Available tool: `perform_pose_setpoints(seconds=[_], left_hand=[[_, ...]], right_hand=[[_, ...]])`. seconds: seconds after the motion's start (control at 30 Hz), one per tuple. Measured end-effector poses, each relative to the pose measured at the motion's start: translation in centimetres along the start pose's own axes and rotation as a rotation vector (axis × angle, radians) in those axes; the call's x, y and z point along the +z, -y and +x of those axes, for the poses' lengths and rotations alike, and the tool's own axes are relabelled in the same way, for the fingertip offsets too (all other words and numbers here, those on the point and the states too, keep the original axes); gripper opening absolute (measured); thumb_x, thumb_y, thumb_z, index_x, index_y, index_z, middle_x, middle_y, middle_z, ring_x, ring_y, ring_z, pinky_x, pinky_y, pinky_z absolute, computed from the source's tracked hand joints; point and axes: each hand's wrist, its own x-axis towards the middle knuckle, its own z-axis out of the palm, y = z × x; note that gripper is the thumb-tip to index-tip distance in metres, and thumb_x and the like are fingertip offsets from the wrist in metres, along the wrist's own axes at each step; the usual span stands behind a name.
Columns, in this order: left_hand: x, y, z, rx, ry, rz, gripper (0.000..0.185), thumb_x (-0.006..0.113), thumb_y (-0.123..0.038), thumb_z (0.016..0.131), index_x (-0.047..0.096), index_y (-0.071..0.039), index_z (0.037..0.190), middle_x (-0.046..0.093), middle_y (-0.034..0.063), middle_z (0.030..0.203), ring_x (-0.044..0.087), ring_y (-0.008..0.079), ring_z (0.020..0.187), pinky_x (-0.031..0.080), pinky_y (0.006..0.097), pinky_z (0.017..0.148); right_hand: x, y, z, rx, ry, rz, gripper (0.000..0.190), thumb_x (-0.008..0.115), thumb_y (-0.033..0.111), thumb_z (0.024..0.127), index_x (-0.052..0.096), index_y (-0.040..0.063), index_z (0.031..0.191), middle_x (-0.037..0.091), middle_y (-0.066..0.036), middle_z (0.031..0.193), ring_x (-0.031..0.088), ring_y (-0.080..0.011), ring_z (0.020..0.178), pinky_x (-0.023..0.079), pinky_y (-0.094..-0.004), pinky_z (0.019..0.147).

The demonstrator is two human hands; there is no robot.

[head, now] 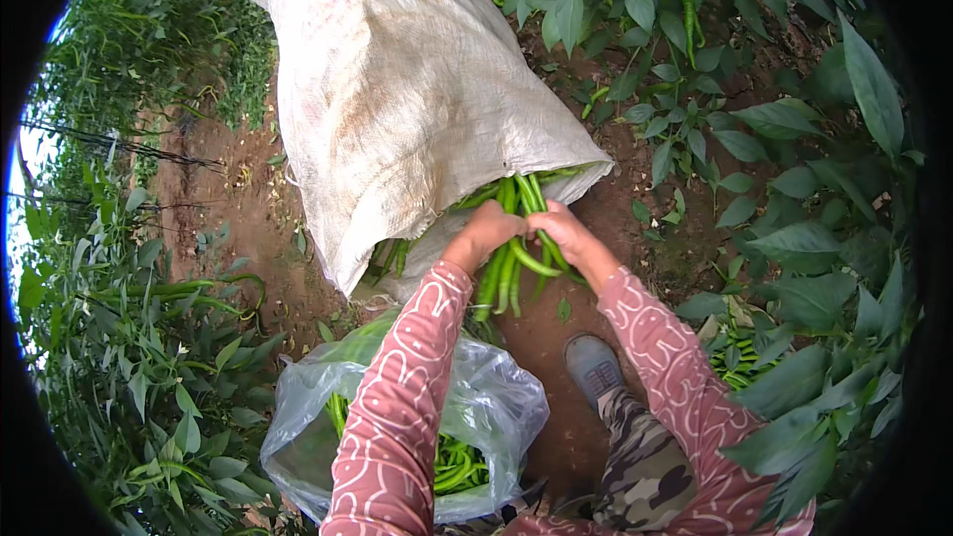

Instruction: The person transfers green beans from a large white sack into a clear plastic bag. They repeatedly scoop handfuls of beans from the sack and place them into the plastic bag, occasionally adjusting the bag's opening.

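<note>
A large white woven sack (pixel 402 89) lies on the soil, its mouth towards me with green chilli peppers showing inside. At that mouth my left hand (pixel 493 229) and my right hand (pixel 557 231) are close together, both closed around a bunch of long green chilli peppers (pixel 506 283) whose ends hang below the hands. Beneath my left forearm stands a clear plastic bag (pixel 499 387), its top spread wide, with more green chilli peppers (pixel 456 465) in it.
Pepper plants (pixel 804 238) with hanging fruit line the right side, and more plants (pixel 179 402) grow on the left. Green peppers (pixel 737 361) lie in a heap under the right-hand leaves. My grey shoe (pixel 593 366) is on the bare soil (pixel 551 335). Dark lines (pixel 126 143) run in from the left.
</note>
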Motion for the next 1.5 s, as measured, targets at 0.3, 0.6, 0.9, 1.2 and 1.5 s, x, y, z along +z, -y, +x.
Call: perform_pose_setpoints(seconds=[0.3,0.6,0.9,1.2,1.5], left_hand=[[13.5,-1.2,-9.7,-0.065,-0.247,-0.535,0.032,0.061,-0.006,0.077,0.053,0.011,0.104,0.063,0.0163,0.092,0.063,0.0238,0.079,0.051,0.0361,0.066],[22.7,1.0,-18.0,0.033,-0.548,-0.714,0.066,0.055,0.012,0.072,0.036,-0.002,0.133,0.053,0.0096,0.116,0.054,0.0209,0.106,0.044,0.0317,0.091],[21.3,2.7,-18.7,0.351,-0.266,-1.4,0.072,0.05,0.013,0.068,0.032,-0.008,0.135,0.051,0.0093,0.118,0.053,0.0207,0.106,0.045,0.0329,0.091],[19.4,0.5,-16.0,0.461,-0.556,-0.663,0.073,0.074,-0.015,0.079,0.028,-0.006,0.136,0.049,0.0096,0.123,0.05,0.0194,0.111,0.042,0.0329,0.095],[17.7,-4.4,-24.1,0.658,-0.496,-1.095,0.058,0.07,-0.002,0.078,0.04,-0.002,0.128,0.053,0.0079,0.118,0.053,0.0164,0.106,0.043,0.0307,0.094]], right_hand=[[-3.9,1.1,-9.8,0.229,0.143,-0.159,0.047,0.068,0.035,0.084,0.059,0.001,0.116,0.063,-0.006,0.105,0.058,-0.016,0.095,0.047,-0.0319,0.084],[-5.9,-3.5,-17.4,-0.1,0.399,0.009,0.051,0.068,0.01,0.08,0.049,0.001,0.126,0.058,-0.004,0.114,0.055,-0.0137,0.103,0.042,-0.0302,0.096],[-4.1,-1.5,-20.2,-0.313,0.321,-0.336,0.049,0.058,0.009,0.085,0.044,-0.003,0.13,0.056,-0.009,0.121,0.051,-0.0166,0.11,0.04,-0.0317,0.098],[-1.0,1.5,-19.5,-0.271,0.108,0.066,0.04,0.061,0.024,0.091,0.052,-0.001,0.121,0.06,-0.008,0.113,0.055,-0.0138,0.102,0.043,-0.0288,0.092],[2.9,8.0,-25.1,-0.586,0.076,-0.306,0.019,0.059,0.01,0.086,0.057,0.002,0.103,0.059,0.0,0.088,0.056,-0.0094,0.078,0.047,-0.026,0.074]])
